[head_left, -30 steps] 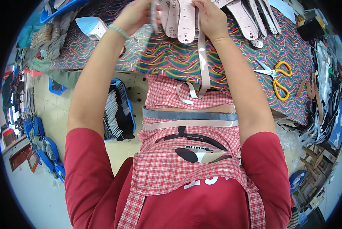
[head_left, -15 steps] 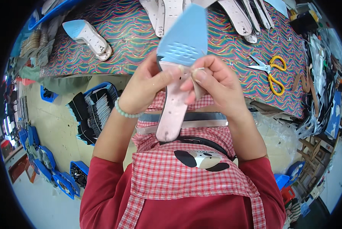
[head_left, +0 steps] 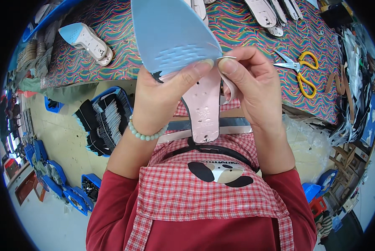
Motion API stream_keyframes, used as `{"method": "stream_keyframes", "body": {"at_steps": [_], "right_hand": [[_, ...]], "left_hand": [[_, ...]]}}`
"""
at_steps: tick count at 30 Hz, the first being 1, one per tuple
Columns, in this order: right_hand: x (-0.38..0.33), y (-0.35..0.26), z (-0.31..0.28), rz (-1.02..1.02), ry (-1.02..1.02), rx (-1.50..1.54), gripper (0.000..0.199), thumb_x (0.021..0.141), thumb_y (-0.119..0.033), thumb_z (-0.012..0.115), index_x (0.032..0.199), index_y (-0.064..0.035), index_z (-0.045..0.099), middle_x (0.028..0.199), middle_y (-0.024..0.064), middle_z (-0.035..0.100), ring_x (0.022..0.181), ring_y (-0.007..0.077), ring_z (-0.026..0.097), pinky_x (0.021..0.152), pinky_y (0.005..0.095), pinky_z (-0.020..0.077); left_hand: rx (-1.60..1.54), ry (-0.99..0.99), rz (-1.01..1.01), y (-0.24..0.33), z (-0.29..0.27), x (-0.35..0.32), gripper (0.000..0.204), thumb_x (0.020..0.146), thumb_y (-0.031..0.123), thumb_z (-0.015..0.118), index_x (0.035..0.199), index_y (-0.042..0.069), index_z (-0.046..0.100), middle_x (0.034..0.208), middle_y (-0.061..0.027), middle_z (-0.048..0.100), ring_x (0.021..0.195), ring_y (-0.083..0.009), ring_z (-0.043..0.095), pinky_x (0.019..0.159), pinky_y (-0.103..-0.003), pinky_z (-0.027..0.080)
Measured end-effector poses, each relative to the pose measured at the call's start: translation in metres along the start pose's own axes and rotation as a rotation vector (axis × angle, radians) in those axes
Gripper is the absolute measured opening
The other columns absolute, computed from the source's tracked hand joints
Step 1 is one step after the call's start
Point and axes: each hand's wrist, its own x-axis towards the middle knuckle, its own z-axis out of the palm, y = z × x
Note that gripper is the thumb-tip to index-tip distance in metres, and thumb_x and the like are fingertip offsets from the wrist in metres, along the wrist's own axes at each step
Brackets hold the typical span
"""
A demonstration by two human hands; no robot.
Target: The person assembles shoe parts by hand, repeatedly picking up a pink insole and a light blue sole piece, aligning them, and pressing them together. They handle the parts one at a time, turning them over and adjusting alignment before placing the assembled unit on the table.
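Clock hours are read from the middle of the view. The left hand [head_left: 156, 94] comes up from 7 o'clock, elbow bent and palm turned inward, a beaded bracelet [head_left: 145, 133] at its wrist. Its grip is closed around the insole [head_left: 205, 106], the thumb lying across the upper face just below the blue front part and the fingers behind. The right hand [head_left: 256, 85] comes in from 5 o'clock, knuckles outward; its grip pinches a pale strip [head_left: 232, 88] between thumb and index finger at the insole's right edge, and the loose length curls under the palm. The two thumb tips are close together.

The insole slants just above the centre, its blue toe running out of view near 12 o'clock and its pink heel pointing to 6, over the checked apron [head_left: 212, 196]. In this view it crosses the near edge of the desk [head_left: 122, 48]. A band of patterned cloth separates the right hand from the scissors [head_left: 297, 67] at 2 o'clock, blades parted and pointing to 10. A wider stretch lies between the toe and the spare insoles [head_left: 89, 44] at 10 o'clock. More insoles [head_left: 260, 12] lie at 1 o'clock.
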Motion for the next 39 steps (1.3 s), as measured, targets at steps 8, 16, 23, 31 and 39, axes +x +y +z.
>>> {"method": "stream_keyframes", "body": {"at_steps": [8,16,23,31,39], "right_hand": [[0.000,0.011,0.001,-0.624,0.115,-0.715,0.016,0.079,-0.012,0.073,0.089,-0.0026,0.066,0.084,0.0067,0.064,0.080,0.0172,0.060,0.068,0.0305,0.0474],[0.002,-0.013,0.019,-0.183,-0.236,-0.414,0.029,0.098,-0.025,0.050,0.100,0.0014,0.062,0.086,0.0030,0.059,0.079,0.0097,0.054,0.068,0.0254,0.0445],[-0.030,0.006,0.021,-0.123,-0.029,-0.128,0.018,0.095,-0.016,0.056,0.103,0.0001,0.060,0.091,0.0007,0.059,0.079,0.0054,0.052,0.071,0.0213,0.0431],[-0.037,-0.007,0.011,0.077,-0.022,-0.461,0.013,0.089,-0.011,0.062,0.084,-0.0004,0.057,0.081,0.0026,0.056,0.066,0.0093,0.051,0.057,0.0240,0.0414],[-0.010,0.001,0.002,-0.668,0.045,-1.080,0.009,0.079,-0.008,0.068,0.079,-0.0027,0.062,0.078,0.0112,0.060,0.067,0.0238,0.059,0.057,0.0312,0.0468]], "left_hand": [[0.250,-0.081,0.233,0.005,0.001,-0.004,0.030,0.085,0.010,0.064,0.112,-0.003,0.059,0.104,-0.0135,0.064,0.095,-0.0199,0.063,0.083,-0.032,0.051],[0.175,-0.400,0.349,0.011,-0.010,0.027,0.045,0.096,0.032,0.044,0.116,-0.005,0.059,0.126,-0.0213,0.056,0.112,-0.0335,0.056,0.098,-0.044,0.041],[-0.158,-0.167,0.258,0.024,-0.002,0.002,0.051,0.098,0.037,0.040,0.126,-0.005,0.046,0.099,-0.0181,0.062,0.099,-0.0297,0.062,0.088,-0.045,0.049],[-0.087,-0.066,0.164,0.018,0.017,0.011,0.046,0.098,0.033,0.044,0.121,-0.006,0.050,0.095,-0.0161,0.063,0.077,-0.0221,0.063,0.067,-0.033,0.054],[-0.080,-0.083,-0.028,-0.003,0.020,0.005,0.027,0.090,0.012,0.057,0.112,-0.004,0.053,0.098,-0.0118,0.065,0.089,-0.0201,0.065,0.077,-0.031,0.053]]}}
